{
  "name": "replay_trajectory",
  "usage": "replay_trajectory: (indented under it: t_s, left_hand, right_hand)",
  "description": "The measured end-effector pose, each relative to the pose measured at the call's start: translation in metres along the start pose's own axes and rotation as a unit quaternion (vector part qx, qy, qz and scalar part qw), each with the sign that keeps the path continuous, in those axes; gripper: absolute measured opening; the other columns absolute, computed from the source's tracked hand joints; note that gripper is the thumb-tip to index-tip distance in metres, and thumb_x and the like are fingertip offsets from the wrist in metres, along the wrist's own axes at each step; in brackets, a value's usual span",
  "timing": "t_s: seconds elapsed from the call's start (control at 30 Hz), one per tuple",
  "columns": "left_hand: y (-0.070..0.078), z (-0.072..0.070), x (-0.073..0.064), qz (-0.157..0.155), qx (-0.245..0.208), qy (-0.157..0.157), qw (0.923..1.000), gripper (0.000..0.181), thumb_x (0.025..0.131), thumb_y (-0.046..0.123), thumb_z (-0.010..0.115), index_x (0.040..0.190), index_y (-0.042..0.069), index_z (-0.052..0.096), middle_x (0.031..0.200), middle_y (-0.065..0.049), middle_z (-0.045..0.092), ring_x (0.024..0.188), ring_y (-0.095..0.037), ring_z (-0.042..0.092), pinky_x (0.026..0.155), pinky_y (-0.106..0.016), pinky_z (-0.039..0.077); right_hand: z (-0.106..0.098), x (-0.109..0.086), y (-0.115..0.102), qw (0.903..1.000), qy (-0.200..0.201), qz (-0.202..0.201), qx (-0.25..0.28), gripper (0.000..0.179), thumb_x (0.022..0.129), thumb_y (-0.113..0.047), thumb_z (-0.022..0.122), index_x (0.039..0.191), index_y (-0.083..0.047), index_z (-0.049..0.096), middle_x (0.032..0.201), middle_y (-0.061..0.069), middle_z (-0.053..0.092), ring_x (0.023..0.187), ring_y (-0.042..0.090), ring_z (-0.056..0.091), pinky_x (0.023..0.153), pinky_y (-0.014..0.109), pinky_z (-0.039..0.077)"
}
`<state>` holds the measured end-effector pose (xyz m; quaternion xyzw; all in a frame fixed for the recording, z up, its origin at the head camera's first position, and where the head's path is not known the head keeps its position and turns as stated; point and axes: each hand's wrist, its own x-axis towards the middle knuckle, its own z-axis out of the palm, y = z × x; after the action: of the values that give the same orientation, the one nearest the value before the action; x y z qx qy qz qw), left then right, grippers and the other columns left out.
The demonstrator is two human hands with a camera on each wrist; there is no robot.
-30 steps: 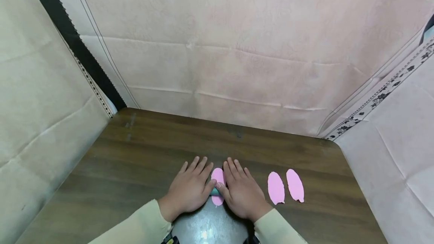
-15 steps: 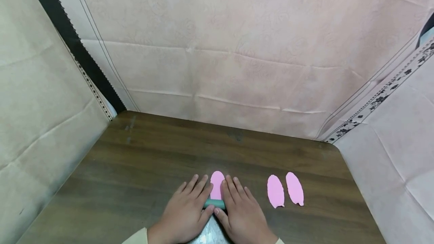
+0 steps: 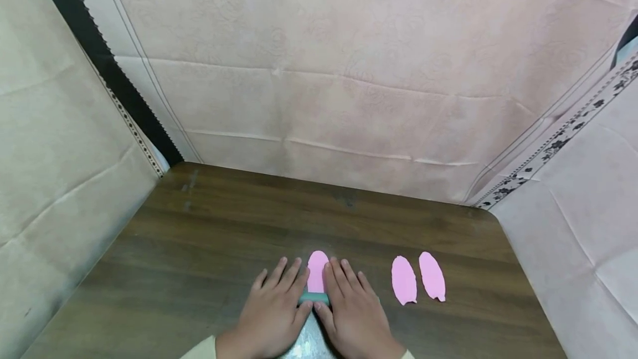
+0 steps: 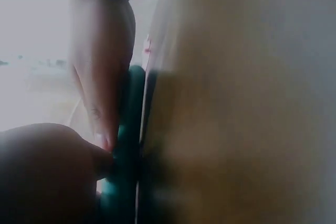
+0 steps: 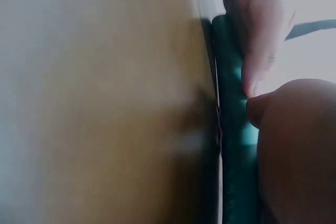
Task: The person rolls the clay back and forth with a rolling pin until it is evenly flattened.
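My left hand (image 3: pixel 274 312) and right hand (image 3: pixel 355 309) lie palm down with straight fingers on a green rolling pin (image 3: pixel 315 297), thumbs nearly meeting at its middle. A flat pink oval of what looks like clay (image 3: pixel 317 275) shows beyond the pin, between the two hands; its near part is hidden. In the left wrist view the green pin (image 4: pixel 123 145) lies low along a surface with both thumbs at its side. From the right wrist, the pin (image 5: pixel 231 87) reaches out past both thumbs, close over the surface.
Two more pink ovals (image 3: pixel 404 280) with ragged near ends lie to the right on the brown wooden table (image 3: pixel 224 237). A shiny grey surface (image 3: pixel 310 339) shows between the wrists. Pale patterned sheets (image 3: pixel 324 98) stand around the table's back and sides.
Both hands have drawn back toward the body with the rolling pin, from mid-oval to its near part, mostly in the first half second. More of the pink oval shows now.
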<state>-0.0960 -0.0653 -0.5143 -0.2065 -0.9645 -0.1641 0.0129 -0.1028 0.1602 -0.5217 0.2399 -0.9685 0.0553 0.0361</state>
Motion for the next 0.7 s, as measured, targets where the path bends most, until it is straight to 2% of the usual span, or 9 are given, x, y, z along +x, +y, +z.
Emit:
replay_trajectory:
  t_s: [0.13,0.33,0.5,0.7]
  left_hand:
    - [-0.011,0.0,0.025,-0.025,-0.007,0.002,0.9997,0.066,0.12,0.056,0.041,0.172,0.016,0.048,0.183,-0.013,0.037,0.172,-0.043,0.03,0.13,-0.078,0.03]
    - [-0.03,0.003,0.067,-0.044,-0.033,-0.003,0.9985,0.065,0.121,0.055,0.039,0.174,0.019,0.045,0.186,-0.013,0.031,0.174,-0.043,0.022,0.132,-0.079,0.024]
    - [-0.044,-0.001,0.098,-0.057,-0.039,-0.017,0.9975,0.065,0.12,0.057,0.04,0.176,0.023,0.042,0.187,-0.014,0.026,0.176,-0.043,0.015,0.134,-0.08,0.018]
    - [-0.058,-0.009,0.133,-0.067,-0.032,-0.018,0.9971,0.062,0.12,0.055,0.041,0.173,0.024,0.047,0.187,-0.014,0.027,0.176,-0.043,0.011,0.136,-0.079,0.013]
  right_hand:
    - [-0.001,0.03,0.01,0.999,-0.018,0.025,0.033,0.077,0.12,-0.063,0.03,0.178,-0.012,0.033,0.186,0.008,0.031,0.174,0.032,0.027,0.138,0.063,0.029]
    - [0.002,0.07,0.033,0.9968,-0.042,0.05,0.046,0.082,0.118,-0.069,0.025,0.181,-0.016,0.026,0.189,0.003,0.024,0.177,0.029,0.018,0.14,0.064,0.023]
    - [0.004,0.095,0.048,0.9965,-0.04,0.043,0.059,0.081,0.118,-0.069,0.022,0.181,-0.017,0.023,0.189,0.002,0.022,0.177,0.028,0.015,0.14,0.062,0.023]
    - [0.005,0.123,0.062,0.9929,-0.037,0.031,0.109,0.078,0.12,-0.065,0.025,0.181,-0.016,0.026,0.188,0.004,0.026,0.178,0.03,0.015,0.141,0.061,0.023]
